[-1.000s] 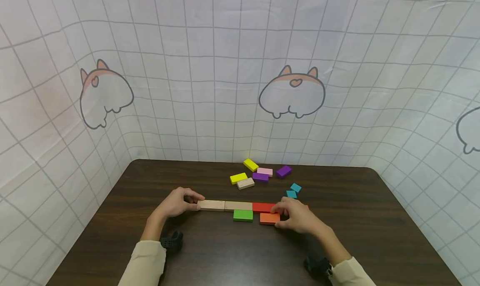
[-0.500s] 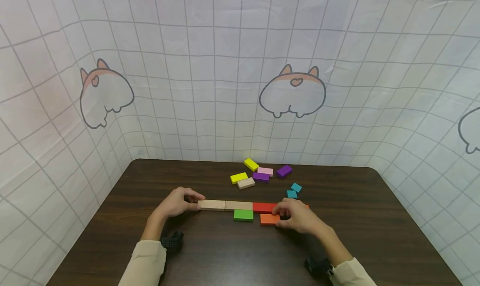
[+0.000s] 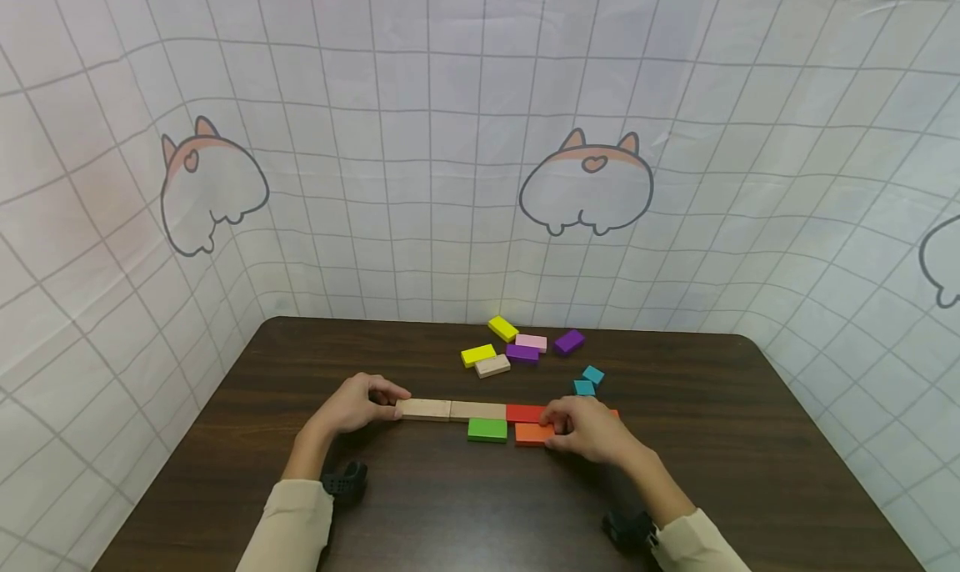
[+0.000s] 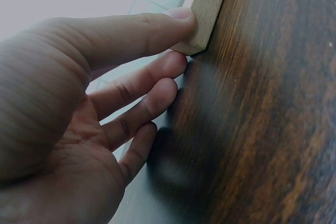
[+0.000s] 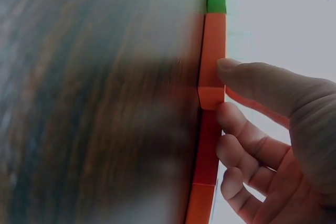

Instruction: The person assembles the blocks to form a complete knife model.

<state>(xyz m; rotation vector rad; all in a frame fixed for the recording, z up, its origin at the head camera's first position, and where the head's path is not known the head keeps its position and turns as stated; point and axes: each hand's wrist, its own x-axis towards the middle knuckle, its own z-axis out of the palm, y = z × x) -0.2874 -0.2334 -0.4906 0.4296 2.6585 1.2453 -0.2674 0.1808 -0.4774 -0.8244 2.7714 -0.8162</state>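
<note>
A row of long blocks lies across the table: two plain wooden blocks, then a red block (image 3: 525, 413). At the row's left end, my left hand (image 3: 352, 405) pinches the left plain wooden block (image 3: 423, 409); its thumb lies on the near side in the left wrist view, and the index finger is hidden there. On the near side of the row are a green block (image 3: 487, 430) and an orange block (image 3: 532, 435). My right hand (image 3: 588, 430) pinches the orange block near its right end, thumb in front. Part of another orange block (image 5: 200, 205) shows past the red one.
Behind the row lie yellow blocks (image 3: 478, 355), a pink block (image 3: 531, 343), purple blocks (image 3: 522, 353) and a loose wooden block (image 3: 492, 366). Two small blue blocks (image 3: 583, 388) sit just beyond my right hand. A white gridded curtain (image 3: 420, 180) surrounds the table's back and sides.
My right hand has slid the orange block slightly left, closer to the green block. The left hand stays at the row's end.
</note>
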